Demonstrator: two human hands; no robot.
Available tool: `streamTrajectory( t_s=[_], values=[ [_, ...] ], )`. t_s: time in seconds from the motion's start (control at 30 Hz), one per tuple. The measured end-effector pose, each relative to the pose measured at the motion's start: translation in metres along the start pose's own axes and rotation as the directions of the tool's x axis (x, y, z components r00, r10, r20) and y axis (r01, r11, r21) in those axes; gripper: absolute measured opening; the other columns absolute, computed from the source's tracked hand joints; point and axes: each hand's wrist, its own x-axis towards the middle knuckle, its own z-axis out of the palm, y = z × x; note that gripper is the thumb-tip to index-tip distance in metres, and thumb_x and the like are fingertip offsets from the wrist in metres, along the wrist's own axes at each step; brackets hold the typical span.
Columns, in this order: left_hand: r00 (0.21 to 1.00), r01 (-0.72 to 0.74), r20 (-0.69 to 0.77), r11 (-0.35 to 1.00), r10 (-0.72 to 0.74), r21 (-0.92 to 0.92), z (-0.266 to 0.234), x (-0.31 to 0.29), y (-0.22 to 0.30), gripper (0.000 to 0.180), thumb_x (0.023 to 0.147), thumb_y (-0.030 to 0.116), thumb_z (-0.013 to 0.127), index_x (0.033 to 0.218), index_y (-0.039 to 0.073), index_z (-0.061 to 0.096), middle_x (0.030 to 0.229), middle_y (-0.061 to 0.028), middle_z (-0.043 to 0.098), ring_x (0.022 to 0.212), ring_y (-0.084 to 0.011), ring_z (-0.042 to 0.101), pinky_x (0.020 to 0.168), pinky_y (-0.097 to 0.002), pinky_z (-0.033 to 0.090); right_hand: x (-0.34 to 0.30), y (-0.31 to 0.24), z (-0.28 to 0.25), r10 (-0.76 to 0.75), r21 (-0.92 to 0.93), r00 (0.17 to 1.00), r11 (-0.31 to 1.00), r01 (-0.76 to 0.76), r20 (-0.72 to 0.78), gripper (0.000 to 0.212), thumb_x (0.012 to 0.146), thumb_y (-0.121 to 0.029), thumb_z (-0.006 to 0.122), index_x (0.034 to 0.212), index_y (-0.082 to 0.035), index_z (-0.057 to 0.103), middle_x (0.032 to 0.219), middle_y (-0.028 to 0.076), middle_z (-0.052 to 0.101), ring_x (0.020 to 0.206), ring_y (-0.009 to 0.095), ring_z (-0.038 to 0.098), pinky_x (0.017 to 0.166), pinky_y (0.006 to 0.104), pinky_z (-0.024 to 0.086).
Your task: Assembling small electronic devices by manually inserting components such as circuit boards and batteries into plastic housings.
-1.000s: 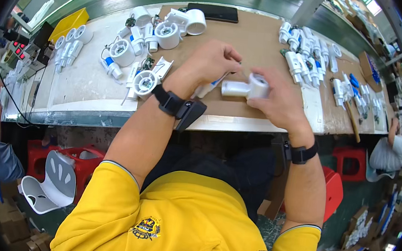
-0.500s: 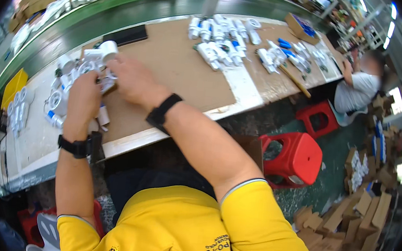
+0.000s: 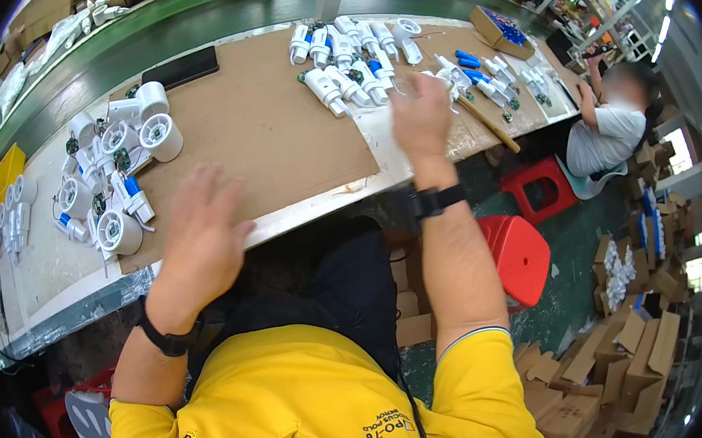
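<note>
My left hand (image 3: 206,235) hovers at the table's front edge, slightly blurred, its fingers apart and nothing in it. Left of it lies a cluster of white cylindrical plastic housings (image 3: 161,137) with wires, small green circuit boards and blue cylinders among them. My right hand (image 3: 422,123) is stretched out over the right part of the table, beside a second group of white housings (image 3: 324,91). Its fingertips are smeared and partly hidden by the hand, so whether they grip anything does not show.
A dark flat rectangular object (image 3: 181,66) lies on the brown board (image 3: 282,141). Farther right are a wooden-handled tool (image 3: 488,124) and a cardboard box of blue parts (image 3: 502,32). Red stools (image 3: 521,256) and a seated person (image 3: 605,129) are on the right.
Both hands have left the left cluster. My right hand has swung far right toward the other group; my left has drawn back toward the table edge. The view has shifted slightly.
</note>
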Motion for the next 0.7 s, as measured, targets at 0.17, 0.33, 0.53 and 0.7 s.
streamTrajectory(
  t_s=[0.17,0.33,0.53,0.7],
  values=[
    [0.984,-0.024,0.171,0.994,0.043,-0.109,0.017,0.024,0.03,0.044,0.084,0.011,0.074,0.126,0.002,0.061,0.141,-0.0237,0.05,0.133,-0.0444,0.045,0.111,-0.0487,0.039,0.02,0.077,-0.004,0.1,-0.337,0.995,0.937,-0.096,-0.006,0.034,0.08,-0.021,0.074,0.108,-0.001,0.068,0.106,0.022,0.065,0.103,0.041,0.06,0.09,0.0484,0.049],
    [0.974,0.01,0.217,0.939,0.069,-0.344,0.028,0.054,0.038,0.039,0.086,0.012,0.072,0.122,0.001,0.063,0.132,-0.0238,0.057,0.125,-0.041,0.053,0.106,-0.0447,0.044,0.033,0.103,-0.003,0.229,-0.344,0.959,0.925,-0.161,0.168,0.041,0.082,-0.023,0.075,0.114,0.0,0.065,0.101,0.02,0.07,0.093,0.038,0.066,0.082,0.0432,0.053],
    [0.919,0.301,0.395,0.677,-0.017,-0.672,0.06,0.091,0.02,0.036,0.095,0.012,0.065,0.128,-0.002,0.06,0.119,-0.0143,0.069,0.108,-0.0259,0.067,0.096,-0.0364,0.051,-0.016,0.047,-0.028,0.354,0.633,0.689,0.275,-0.723,0.632,0.037,0.095,-0.015,0.062,0.127,0.003,0.059,0.104,0.016,0.072,0.089,0.023,0.07,0.076,0.0327,0.056],
    [0.88,0.472,0.474,0.146,-0.027,-0.869,0.093,0.113,0.01,0.035,0.098,0.012,0.063,0.128,-0.005,0.059,0.113,-0.0122,0.07,0.1,-0.0181,0.068,0.09,-0.0318,0.054,-0.065,-0.019,-0.031,0.099,0.668,0.661,-0.095,-0.738,0.744,0.034,0.099,-0.008,0.052,0.131,0.003,0.056,0.109,0.019,0.07,0.09,0.024,0.07,0.077,0.036,0.057]
  ],
)
